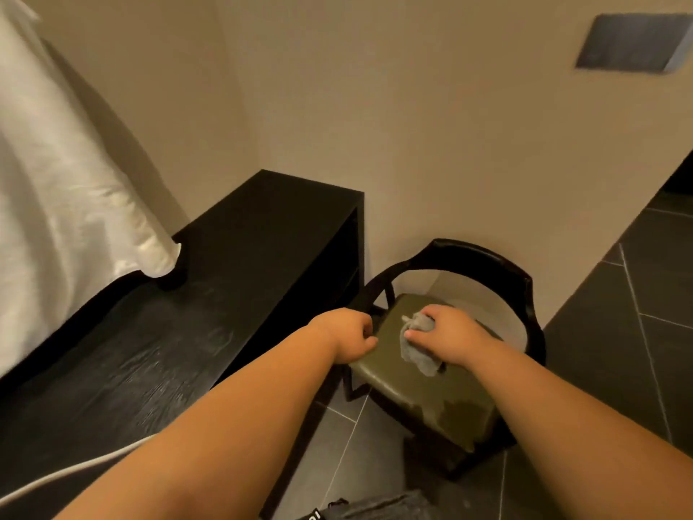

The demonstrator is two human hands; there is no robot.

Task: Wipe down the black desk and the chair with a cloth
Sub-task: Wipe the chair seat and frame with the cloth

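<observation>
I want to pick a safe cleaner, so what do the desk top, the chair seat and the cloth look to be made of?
Desk top: black-stained wood or veneer, matt, with visible grain streaks. Chair seat: olive padded leather or vinyl, smooth with a slight sheen; which of the two I cannot tell. Cloth: grey soft textile, bunched under the right hand, maybe microfibre.

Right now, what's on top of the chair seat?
On the olive chair seat: a grey cloth pressed under the right hand. The left hand holds the seat's left edge. Darker patches show near the front. The seat beneath hand and cloth is hidden.
</observation>
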